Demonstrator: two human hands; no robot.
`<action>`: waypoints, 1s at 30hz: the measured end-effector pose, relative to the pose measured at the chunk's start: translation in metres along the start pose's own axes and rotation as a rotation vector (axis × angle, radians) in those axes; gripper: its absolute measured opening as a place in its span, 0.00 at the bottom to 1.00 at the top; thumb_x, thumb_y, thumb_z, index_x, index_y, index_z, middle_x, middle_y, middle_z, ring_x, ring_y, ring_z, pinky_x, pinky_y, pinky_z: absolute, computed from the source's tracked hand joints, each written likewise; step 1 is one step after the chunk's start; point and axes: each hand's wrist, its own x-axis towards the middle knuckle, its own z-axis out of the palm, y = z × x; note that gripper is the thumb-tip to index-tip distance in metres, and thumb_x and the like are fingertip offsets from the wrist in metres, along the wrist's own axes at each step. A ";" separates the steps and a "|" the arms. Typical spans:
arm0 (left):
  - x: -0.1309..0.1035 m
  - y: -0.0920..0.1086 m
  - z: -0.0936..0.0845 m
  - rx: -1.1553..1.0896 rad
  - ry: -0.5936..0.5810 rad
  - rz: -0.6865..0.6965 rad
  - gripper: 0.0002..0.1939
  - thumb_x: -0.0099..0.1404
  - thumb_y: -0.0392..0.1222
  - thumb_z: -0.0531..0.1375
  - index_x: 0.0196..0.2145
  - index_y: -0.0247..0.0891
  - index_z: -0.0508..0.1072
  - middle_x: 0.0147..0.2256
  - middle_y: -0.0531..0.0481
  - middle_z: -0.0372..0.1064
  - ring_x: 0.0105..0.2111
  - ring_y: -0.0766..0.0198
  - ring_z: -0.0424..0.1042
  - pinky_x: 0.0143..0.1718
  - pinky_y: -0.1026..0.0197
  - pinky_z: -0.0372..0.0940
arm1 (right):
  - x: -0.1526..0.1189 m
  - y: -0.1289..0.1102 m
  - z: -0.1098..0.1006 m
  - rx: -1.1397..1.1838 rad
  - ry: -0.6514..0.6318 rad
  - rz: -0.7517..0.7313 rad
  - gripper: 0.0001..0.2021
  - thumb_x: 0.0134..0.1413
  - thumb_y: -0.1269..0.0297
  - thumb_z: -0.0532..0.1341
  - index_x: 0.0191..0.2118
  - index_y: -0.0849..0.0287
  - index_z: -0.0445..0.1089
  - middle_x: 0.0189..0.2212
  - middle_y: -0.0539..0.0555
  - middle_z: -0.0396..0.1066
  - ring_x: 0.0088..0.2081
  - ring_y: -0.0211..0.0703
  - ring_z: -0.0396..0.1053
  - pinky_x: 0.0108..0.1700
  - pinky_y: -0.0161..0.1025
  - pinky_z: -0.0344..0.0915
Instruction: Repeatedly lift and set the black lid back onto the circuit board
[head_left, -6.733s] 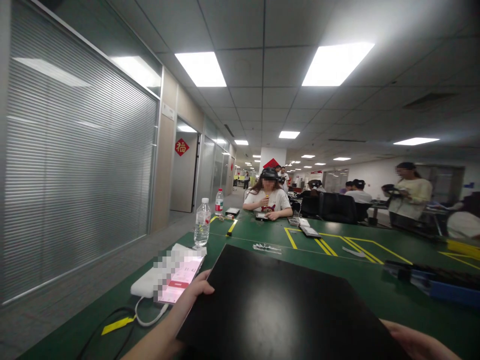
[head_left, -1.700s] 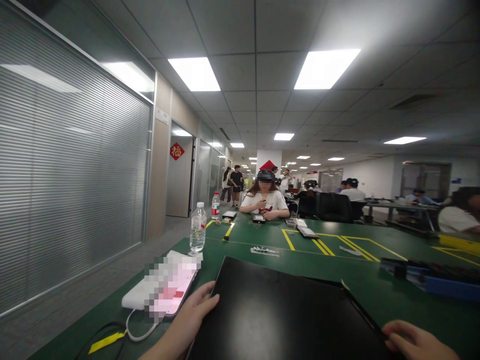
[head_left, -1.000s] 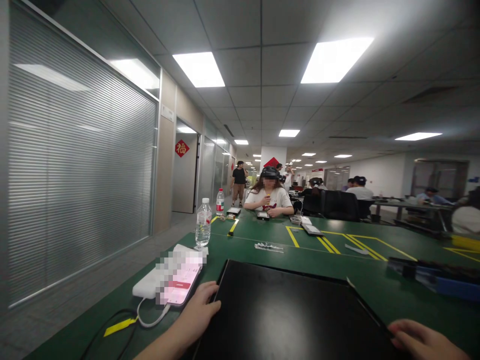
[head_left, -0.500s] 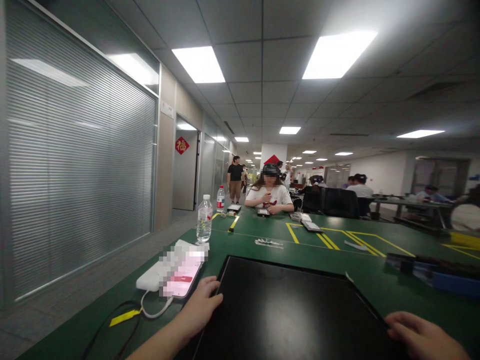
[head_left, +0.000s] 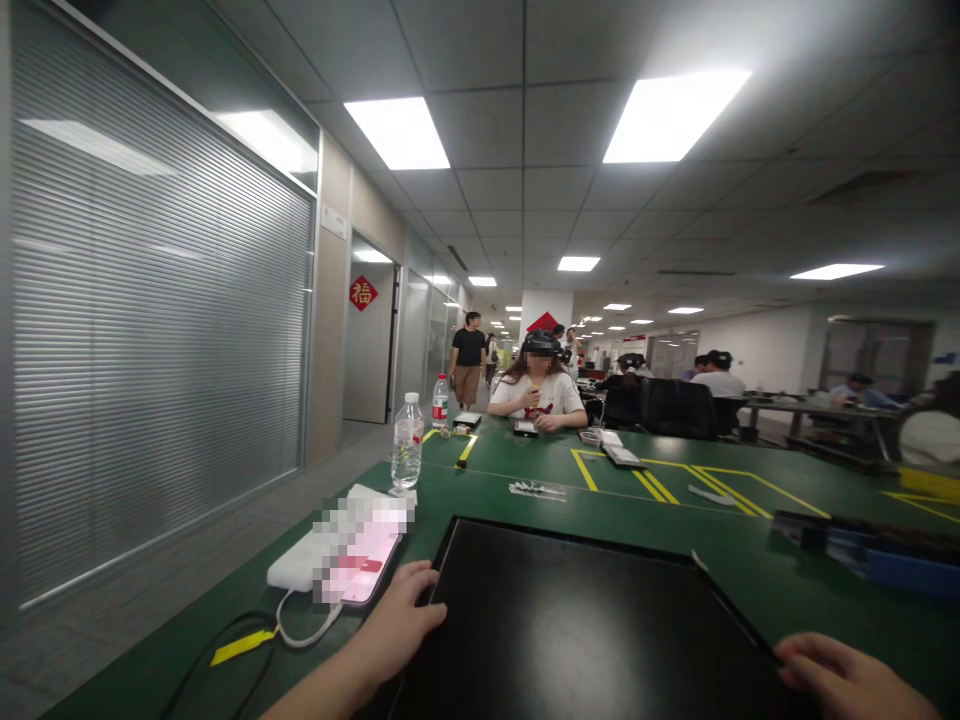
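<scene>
Black panel (head_left: 570, 620) at lower centre of frame, over desk (head_left: 457, 500). Dark rim now shows along far and right edges, unlike earlier; panel judged closer to level. Left hand (head_left: 396, 618): thumb, forefinger apart at left edge; clamping cannot be told. Right hand (head_left: 844, 675): fingers pinched on right edge. Phone (head_left: 375, 560) beside left hand.

Left wall: glass partition (head_left: 165, 330) with closed horizontal blinds — an open doorway beyond
Floor: grey (head_left: 180, 570)
Ceiling: pale tiles, lit rectangular panels (head_left: 397, 133)
Seating: black chairs (head_left: 679, 408)
</scene>
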 end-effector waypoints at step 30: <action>-0.004 0.005 0.002 -0.147 0.056 0.011 0.20 0.44 0.39 0.65 0.38 0.38 0.83 0.57 0.41 0.78 0.67 0.39 0.67 0.69 0.50 0.60 | -0.041 -0.066 -0.012 -0.069 0.000 0.031 0.20 0.30 0.42 0.56 0.25 0.44 0.80 0.29 0.55 0.84 0.38 0.66 0.80 0.42 0.55 0.68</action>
